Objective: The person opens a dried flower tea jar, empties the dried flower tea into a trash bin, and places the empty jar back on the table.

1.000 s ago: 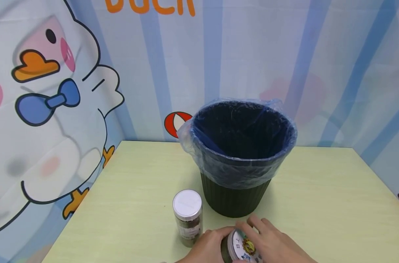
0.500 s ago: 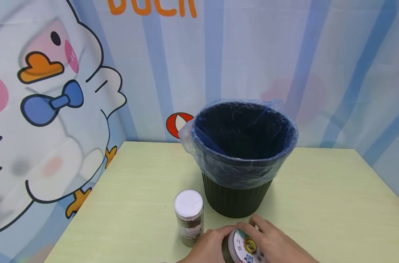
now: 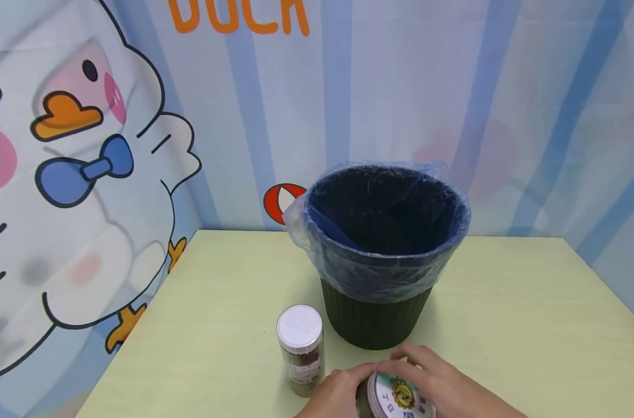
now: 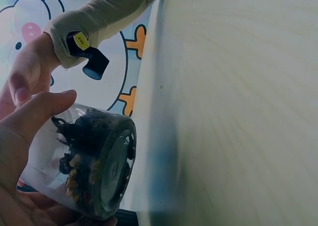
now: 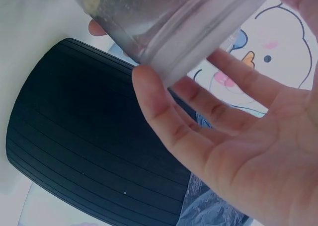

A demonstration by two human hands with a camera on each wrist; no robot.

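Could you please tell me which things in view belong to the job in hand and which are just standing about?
In the job:
jar with the printed lid
left hand, holding the jar
right hand, at its lid

Apparently just nearby:
white-lidded jar
bag-lined bin
printed backdrop
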